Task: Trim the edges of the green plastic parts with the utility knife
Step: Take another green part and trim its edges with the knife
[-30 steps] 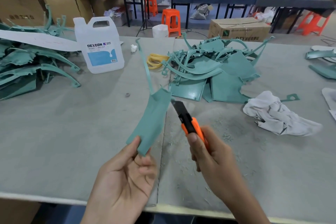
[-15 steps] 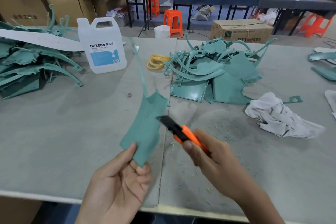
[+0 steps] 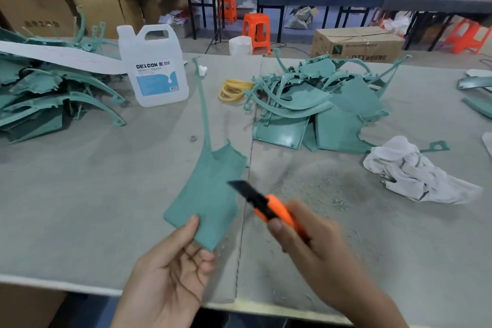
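A green plastic part [image 3: 210, 194] was held up above the bench [image 3: 80, 181] near its front edge. Its lower corner was pinched in the grip of the left hand [image 3: 170, 269], with the thumb laid on the facing side and the fingers curled behind. The part's thin stem was pointed up and away from the person.

An orange utility knife [image 3: 269, 208] was grasped in the right hand [image 3: 314, 242], the fingers clenched round the handle. That hand was blurred. The dark blade was extended and its tip was seen over the part's right edge; whether it was touching could not be told.

Fine shavings [image 3: 330, 194] were scattered over the bench to the right of the part. A heap of green parts [image 3: 319, 104] was piled beyond them, and a second heap [image 3: 48, 93] was stacked at the far left under a long white strip [image 3: 61, 57]. A crumpled white cloth [image 3: 415, 170] was left at the right, touching the nearer heap. Yellow bands [image 3: 234, 90] were coiled just beside that heap.

A white jug [image 3: 153, 66] labelled DEXCON was stood upright behind the part's stem; its fill could not be made out. A cardboard box [image 3: 356, 44] was set on the floor past the bench, closed, its contents hidden.
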